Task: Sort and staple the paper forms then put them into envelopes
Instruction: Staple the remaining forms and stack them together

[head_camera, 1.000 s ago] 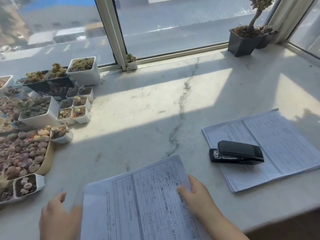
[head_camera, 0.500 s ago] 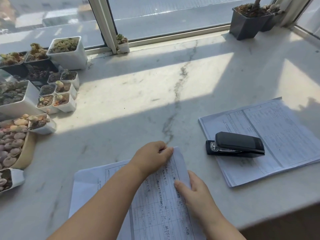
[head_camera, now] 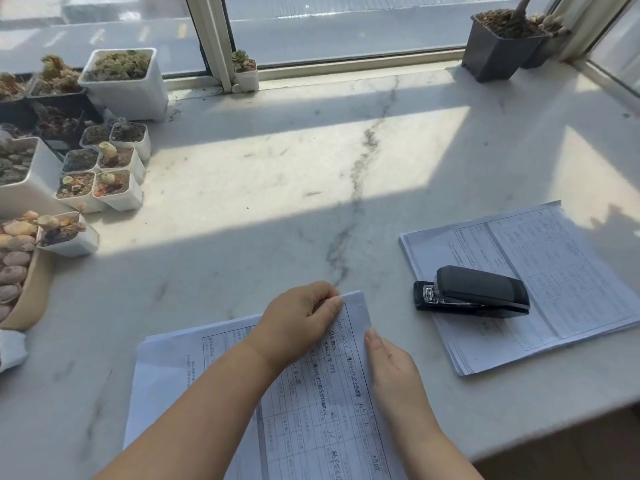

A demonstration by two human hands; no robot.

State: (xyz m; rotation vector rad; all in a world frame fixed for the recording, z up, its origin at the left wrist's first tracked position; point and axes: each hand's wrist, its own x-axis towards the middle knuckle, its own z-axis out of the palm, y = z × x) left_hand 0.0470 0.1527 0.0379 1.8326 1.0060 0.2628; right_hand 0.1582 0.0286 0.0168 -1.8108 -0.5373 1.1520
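Right at the near edge of the marble table (head_camera: pixel 277 188) lies a small pile of printed paper forms (head_camera: pixel 311 410), its far right corner pointing toward the middle of the table. Reaching across the sheets, the left hand (head_camera: pixel 298 320) has its fingers curled and pinches that far corner of the top form between thumb and fingertips. Beside it, the right hand (head_camera: pixel 391 372) rests on the right edge of the same pile, fingers straight and together, thumb lying along the paper. Toward the right edge of the table sits a second, thicker stack of forms (head_camera: pixel 554 271), with a black stapler (head_camera: pixel 474 292) lying on its near left part. Small white pots of succulents (head_camera: pixel 104 174) crowd the left edge, and a dark pot (head_camera: pixel 495 53) stands at the far right corner by the window
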